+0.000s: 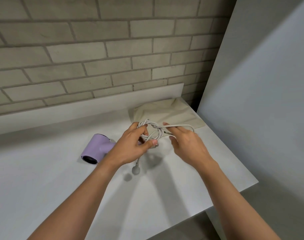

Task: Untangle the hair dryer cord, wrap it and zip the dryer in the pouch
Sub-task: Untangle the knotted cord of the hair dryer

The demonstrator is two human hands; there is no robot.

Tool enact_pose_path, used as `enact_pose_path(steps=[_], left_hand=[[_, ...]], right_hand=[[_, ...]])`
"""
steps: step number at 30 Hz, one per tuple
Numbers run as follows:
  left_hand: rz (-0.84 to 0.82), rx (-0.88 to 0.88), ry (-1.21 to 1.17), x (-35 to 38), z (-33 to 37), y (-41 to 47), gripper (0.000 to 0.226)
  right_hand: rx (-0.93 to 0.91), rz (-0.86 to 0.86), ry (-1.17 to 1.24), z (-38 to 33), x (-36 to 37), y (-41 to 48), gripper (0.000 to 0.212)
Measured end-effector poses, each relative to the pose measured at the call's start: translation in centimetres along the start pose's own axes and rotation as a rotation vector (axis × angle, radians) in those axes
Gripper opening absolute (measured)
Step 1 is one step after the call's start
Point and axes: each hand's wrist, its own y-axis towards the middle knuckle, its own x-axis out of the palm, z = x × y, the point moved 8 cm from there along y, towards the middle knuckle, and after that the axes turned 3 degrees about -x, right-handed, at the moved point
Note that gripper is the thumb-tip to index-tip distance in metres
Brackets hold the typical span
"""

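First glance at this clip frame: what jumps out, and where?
A tangled white cord is held mid-air at centre: the left hand grips the bundle, the right hand holds a loop. A lilac plastic hair dryer lies on the white counter to their left; a cream fabric pouch lies behind them.

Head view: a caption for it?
Left hand and right hand hold a tangled white cord beside lilac hair dryer, cream cloth pouch.

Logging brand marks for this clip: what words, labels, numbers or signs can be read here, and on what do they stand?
None can be read. The purple hair dryer, its white cord, the cream pouch, the white counter and the brick wall show no text, logo or number in this view.
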Motion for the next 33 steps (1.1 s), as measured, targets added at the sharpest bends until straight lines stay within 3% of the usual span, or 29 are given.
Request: enact_pose_path(steps=[3,5,13,18,23,25,28,31,33], left_hand=[[-0.005,0.003,-0.009,0.1,-0.1,0.0,0.032],[-0.013,-0.006,-0.001,0.2,-0.2,-0.1,0.032],[-0.016,-0.071,0.065,0.4,-1.3,0.2,0.044],[-0.022,-0.094,0.005,0.0,-1.3,0.2,0.033],[-0.058,-0.149,-0.118,-0.4,-1.3,0.2,0.024],[-0.069,-0.143,-0.13,-0.5,-1.1,0.2,0.023],[-0.097,-0.138,-0.105,-0.6,-1.2,0.4,0.022],[-0.108,-0.129,-0.105,-0.9,-1.2,0.2,0.021],[-0.11,-0.129,-0.109,-1.2,-1.3,0.0,0.022]], right_hand=[[-0.015,-0.035,0.356,-1.6,1.0,0.2,0.023],[-0.008,0.016,0.449,-1.5,1.1,0.3,0.012],[0.062,0.152,0.189,2.4,0.6,0.0,0.016],[0.159,0.191,0.102,4.6,0.4,-0.4,0.017],[0.289,0.026,-0.04,5.8,1.6,-0.5,0.021],[0.27,-0.062,-0.043,4.2,2.0,-0.4,0.035],[0.075,-0.089,0.144,-0.3,2.0,0.1,0.054],[0.068,-0.112,0.502,-2.6,2.6,0.6,0.033],[0.111,-0.052,0.587,-2.6,2.7,0.9,0.019]])
